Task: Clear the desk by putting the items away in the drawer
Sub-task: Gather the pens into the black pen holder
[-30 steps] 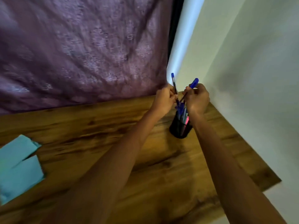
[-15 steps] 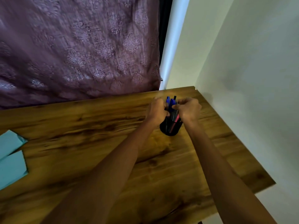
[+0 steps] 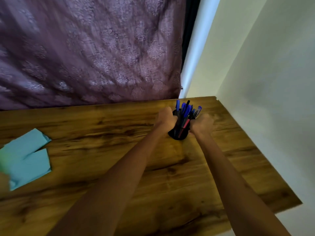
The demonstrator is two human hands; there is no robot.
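A black mesh pen holder (image 3: 179,134) stands near the far right corner of the wooden desk (image 3: 105,160). Several pens (image 3: 186,110), mostly blue with one black and one red, stick up out of it. My left hand (image 3: 165,119) grips the holder's left side and my right hand (image 3: 202,124) grips its right side. Both hands are wrapped around the holder. Whether it rests on the desk or is lifted I cannot tell. No drawer is in view.
Folded light blue paper sheets (image 3: 28,157) lie at the desk's left edge. A purple patterned curtain (image 3: 88,51) hangs behind the desk. A white wall (image 3: 272,82) runs along the right side, close to the holder.
Both hands held single pens above the holder, pushed them down into it, and have now slid down to clasp the holder's sides. The view has tilted.
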